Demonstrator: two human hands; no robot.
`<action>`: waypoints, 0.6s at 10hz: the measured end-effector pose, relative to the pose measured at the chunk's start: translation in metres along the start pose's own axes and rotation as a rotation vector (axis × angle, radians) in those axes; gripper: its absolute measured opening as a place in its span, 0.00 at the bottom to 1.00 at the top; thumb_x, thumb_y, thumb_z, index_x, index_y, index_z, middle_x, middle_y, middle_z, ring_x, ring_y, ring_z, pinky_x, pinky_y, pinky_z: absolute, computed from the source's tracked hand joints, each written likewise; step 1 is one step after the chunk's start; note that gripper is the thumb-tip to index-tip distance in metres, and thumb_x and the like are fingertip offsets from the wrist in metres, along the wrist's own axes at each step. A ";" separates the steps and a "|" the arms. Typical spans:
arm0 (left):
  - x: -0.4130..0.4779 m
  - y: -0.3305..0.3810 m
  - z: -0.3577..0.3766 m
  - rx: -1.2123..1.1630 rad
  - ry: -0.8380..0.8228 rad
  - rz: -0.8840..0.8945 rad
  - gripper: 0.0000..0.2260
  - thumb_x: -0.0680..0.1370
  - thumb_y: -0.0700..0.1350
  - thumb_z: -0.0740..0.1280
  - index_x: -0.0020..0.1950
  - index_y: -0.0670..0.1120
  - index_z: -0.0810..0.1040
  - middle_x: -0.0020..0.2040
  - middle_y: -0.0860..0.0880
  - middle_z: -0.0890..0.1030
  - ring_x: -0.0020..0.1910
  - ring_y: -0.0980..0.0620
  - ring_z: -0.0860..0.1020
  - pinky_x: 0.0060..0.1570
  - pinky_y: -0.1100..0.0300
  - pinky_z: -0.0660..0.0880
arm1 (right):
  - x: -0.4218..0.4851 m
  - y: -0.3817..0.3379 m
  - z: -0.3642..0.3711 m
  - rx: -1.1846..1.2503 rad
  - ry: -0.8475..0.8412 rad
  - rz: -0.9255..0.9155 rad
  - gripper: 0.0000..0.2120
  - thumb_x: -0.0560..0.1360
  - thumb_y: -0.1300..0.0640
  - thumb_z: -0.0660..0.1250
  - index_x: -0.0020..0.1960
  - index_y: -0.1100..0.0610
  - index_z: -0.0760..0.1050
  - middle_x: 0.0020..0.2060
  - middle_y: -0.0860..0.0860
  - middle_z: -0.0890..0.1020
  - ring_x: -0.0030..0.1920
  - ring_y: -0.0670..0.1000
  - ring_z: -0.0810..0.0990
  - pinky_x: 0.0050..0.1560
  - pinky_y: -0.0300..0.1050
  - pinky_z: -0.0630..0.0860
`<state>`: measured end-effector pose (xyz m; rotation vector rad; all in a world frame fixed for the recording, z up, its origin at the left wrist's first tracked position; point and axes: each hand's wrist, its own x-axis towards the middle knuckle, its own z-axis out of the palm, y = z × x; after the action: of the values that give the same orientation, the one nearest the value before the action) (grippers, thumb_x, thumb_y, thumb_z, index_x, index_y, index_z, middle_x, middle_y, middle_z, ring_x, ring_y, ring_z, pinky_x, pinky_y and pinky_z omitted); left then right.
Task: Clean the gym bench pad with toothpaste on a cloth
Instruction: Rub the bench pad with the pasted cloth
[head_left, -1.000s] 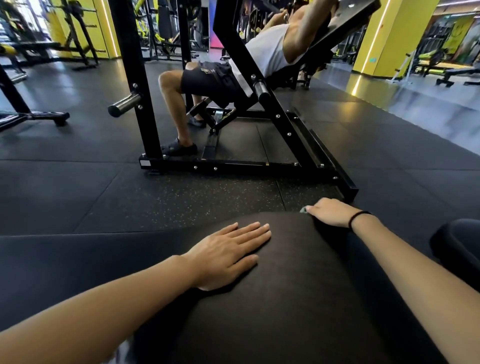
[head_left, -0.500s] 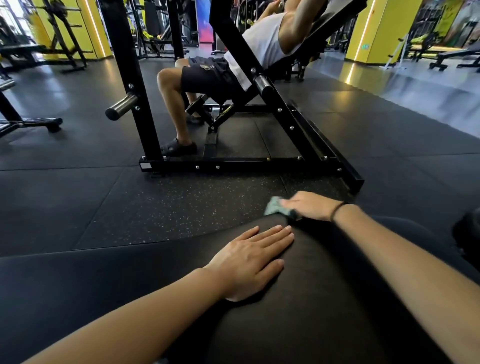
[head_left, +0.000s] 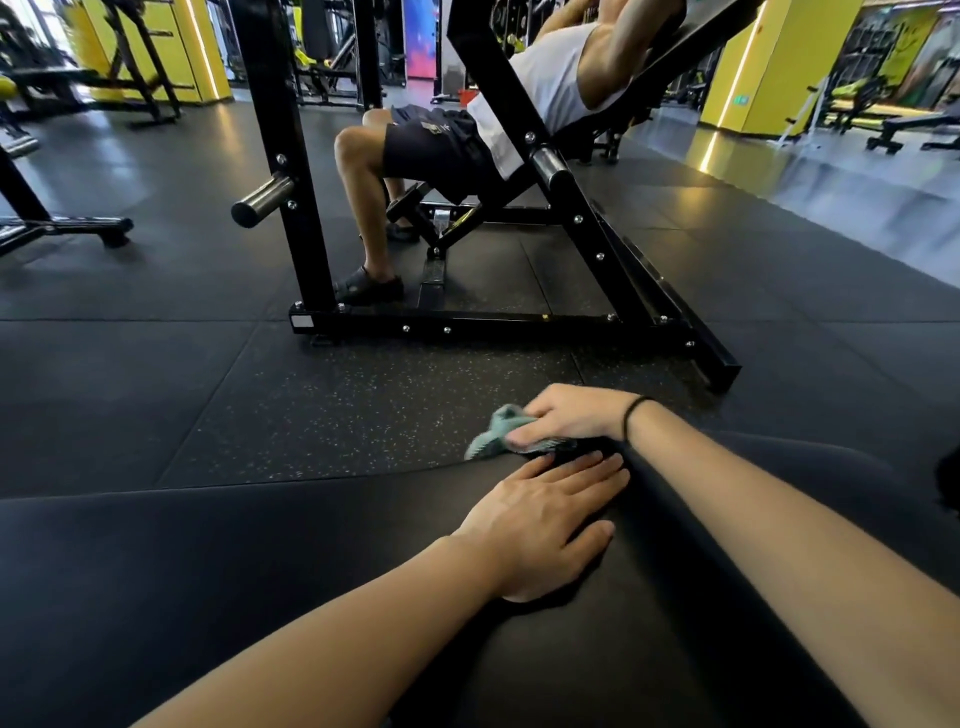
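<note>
The black gym bench pad (head_left: 322, 561) fills the lower part of the head view. My left hand (head_left: 545, 525) lies flat on it with straight fingers, near the pad's far edge. Just beyond it my right hand (head_left: 566, 418), a black band on its wrist, grips a crumpled teal cloth (head_left: 493, 431) and presses it on the far edge of the pad. Part of the cloth sticks out to the left of the fingers. No toothpaste tube is in view.
A black incline machine frame (head_left: 467, 327) stands on the rubber floor straight ahead, with a person in a white top and dark shorts seated in it. A steel weight peg (head_left: 262, 200) juts left. Other benches and yellow pillars stand further back.
My right hand has slid the cloth leftward along the pad's far edge, so more cloth shows. My left hand has shifted forward and right, close to the right hand.
</note>
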<state>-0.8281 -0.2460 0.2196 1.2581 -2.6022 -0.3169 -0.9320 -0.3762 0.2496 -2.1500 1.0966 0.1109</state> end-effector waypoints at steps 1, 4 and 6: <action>-0.001 0.000 0.001 -0.026 0.003 -0.004 0.23 0.82 0.52 0.51 0.78 0.51 0.53 0.78 0.54 0.53 0.76 0.59 0.47 0.74 0.57 0.42 | 0.021 -0.024 0.012 0.012 -0.074 -0.058 0.12 0.73 0.59 0.69 0.57 0.54 0.80 0.50 0.50 0.84 0.53 0.48 0.80 0.58 0.43 0.71; -0.001 -0.002 0.003 -0.032 0.009 -0.010 0.24 0.83 0.53 0.51 0.78 0.53 0.51 0.78 0.58 0.50 0.76 0.62 0.44 0.75 0.58 0.41 | -0.086 0.107 -0.075 -0.218 0.394 0.382 0.10 0.70 0.64 0.70 0.46 0.52 0.83 0.41 0.51 0.82 0.42 0.49 0.78 0.42 0.42 0.72; -0.002 -0.001 0.004 -0.026 0.021 -0.003 0.24 0.82 0.53 0.51 0.78 0.53 0.52 0.78 0.58 0.50 0.76 0.62 0.45 0.74 0.58 0.41 | -0.079 0.101 -0.052 -0.202 0.206 0.431 0.13 0.79 0.58 0.62 0.36 0.58 0.71 0.30 0.50 0.72 0.31 0.46 0.69 0.33 0.39 0.63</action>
<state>-0.8273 -0.2452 0.2152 1.2497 -2.5707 -0.3355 -1.0684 -0.3943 0.2615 -2.0978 1.7241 0.2081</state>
